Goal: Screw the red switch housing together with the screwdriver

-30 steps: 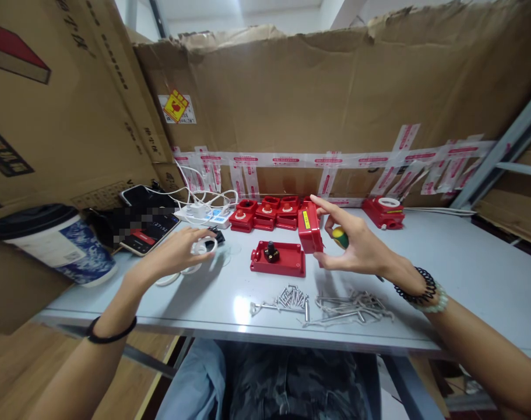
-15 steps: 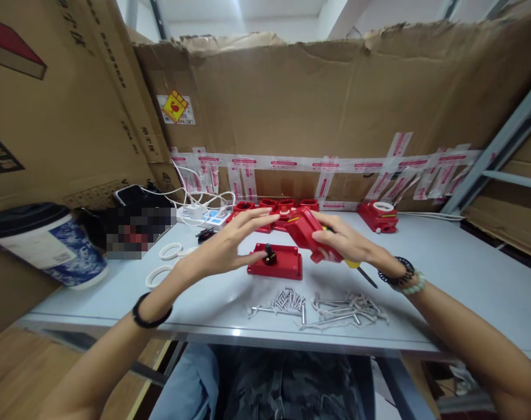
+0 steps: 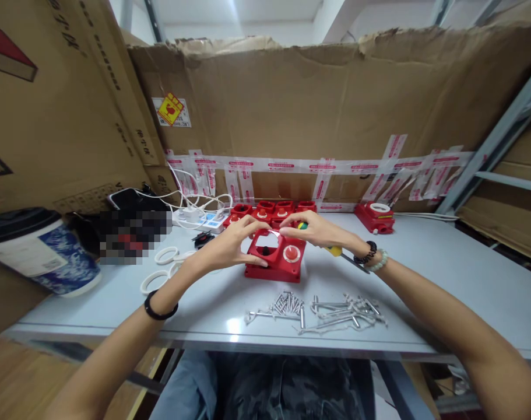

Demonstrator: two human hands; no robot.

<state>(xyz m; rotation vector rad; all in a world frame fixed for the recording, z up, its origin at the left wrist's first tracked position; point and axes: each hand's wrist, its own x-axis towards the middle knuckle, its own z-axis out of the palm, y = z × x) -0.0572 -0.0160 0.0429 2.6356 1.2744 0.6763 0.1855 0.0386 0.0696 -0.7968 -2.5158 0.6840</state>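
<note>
A red housing cover point(image 3: 279, 262) with a large round opening and a red button on a white ring sits over the red base on the table. Through the opening a black part shows. My left hand point(image 3: 232, 242) grips the cover's left side, thumb at its front. At the cover's upper right edge, my right hand point(image 3: 311, 230) has its fingertips on it and also holds a screwdriver point(image 3: 335, 251) with a yellow and green handle, its shaft pointing right toward my wrist.
Screws point(image 3: 287, 304) and metal rods point(image 3: 350, 312) lie in front. White rings point(image 3: 155, 281) and a paper cup point(image 3: 44, 251) are at left. More red housings point(image 3: 265, 210) and a power strip point(image 3: 199, 220) stand behind; another red housing point(image 3: 374, 219) is at back right.
My right hand has moved left and lowered the red cover from a tilted position onto the red base. My left hand has closed on the cover's left side.
</note>
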